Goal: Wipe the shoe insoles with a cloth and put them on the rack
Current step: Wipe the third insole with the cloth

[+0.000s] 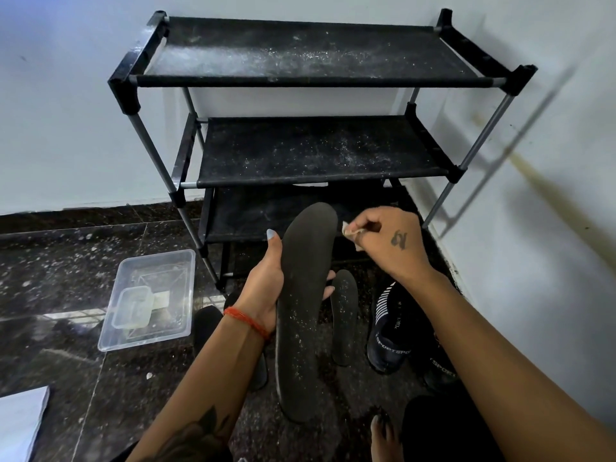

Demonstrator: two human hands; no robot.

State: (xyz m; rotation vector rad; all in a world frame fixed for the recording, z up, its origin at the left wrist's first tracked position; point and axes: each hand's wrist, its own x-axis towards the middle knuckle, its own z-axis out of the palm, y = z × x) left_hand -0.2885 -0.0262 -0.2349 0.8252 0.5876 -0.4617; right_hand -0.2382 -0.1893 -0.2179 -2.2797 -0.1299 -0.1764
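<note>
Your left hand (pixel 266 288) grips the long dark foam insole (pixel 305 295) at mid-length; your right hand (pixel 390 241) pinches a small pale cloth (pixel 350 231) beside its toe. It looks light and bendy, so support the middle while wiping.

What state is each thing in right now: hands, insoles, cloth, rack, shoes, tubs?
Left hand: gripping the held insole.
Held insole: lifted, speckled with dust.
Right hand: pinching the cloth.
Cloth: bunched, beside the insole's toe end.
Second insole: flat on the floor, dusty.
Rack: upright, shelves dusty, no insoles on them.
Shoes: on the floor by the wall.
Clear tub: open, smaller tub inside.
</note>
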